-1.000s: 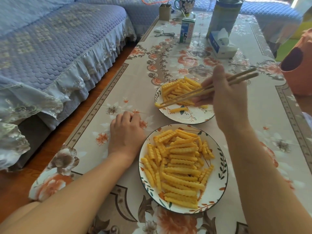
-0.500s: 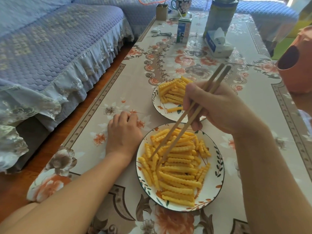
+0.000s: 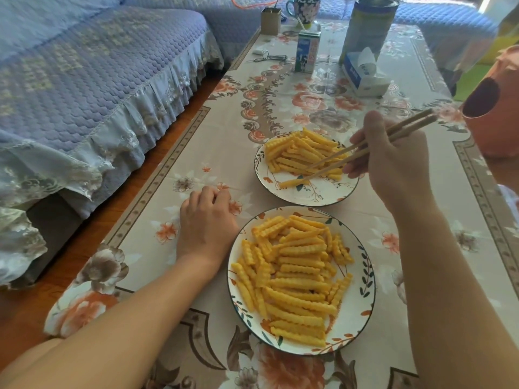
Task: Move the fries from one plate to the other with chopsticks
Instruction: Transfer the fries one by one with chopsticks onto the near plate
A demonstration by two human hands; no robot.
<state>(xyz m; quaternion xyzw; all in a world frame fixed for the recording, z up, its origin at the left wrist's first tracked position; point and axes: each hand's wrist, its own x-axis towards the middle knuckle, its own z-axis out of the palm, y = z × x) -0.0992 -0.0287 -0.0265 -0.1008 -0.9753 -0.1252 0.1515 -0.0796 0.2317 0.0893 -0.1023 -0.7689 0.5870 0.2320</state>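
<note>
Two white floral plates sit on the table. The near plate [image 3: 362,279] carries a big heap of crinkle-cut fries [image 3: 295,279]. The far plate [image 3: 331,196] has a smaller pile of fries [image 3: 297,151] at its back and one loose fry [image 3: 290,183] near its front. My right hand [image 3: 393,161] holds wooden chopsticks [image 3: 362,148] over the far plate; their tips are slightly apart, just above the loose fry. I cannot tell whether they touch it. My left hand [image 3: 206,220] rests on the tablecloth left of the near plate, fingers curled under.
A blue quilted sofa [image 3: 84,88] runs along the left. At the table's far end stand a milk carton [image 3: 307,51], tissue box [image 3: 365,75], tall tin [image 3: 368,26], mug [image 3: 303,8] and small box [image 3: 270,21]. An orange container [image 3: 497,108] is at the right edge.
My right hand has moved the chopsticks from the near plate's heap back over the far plate. The left hand has stayed put.
</note>
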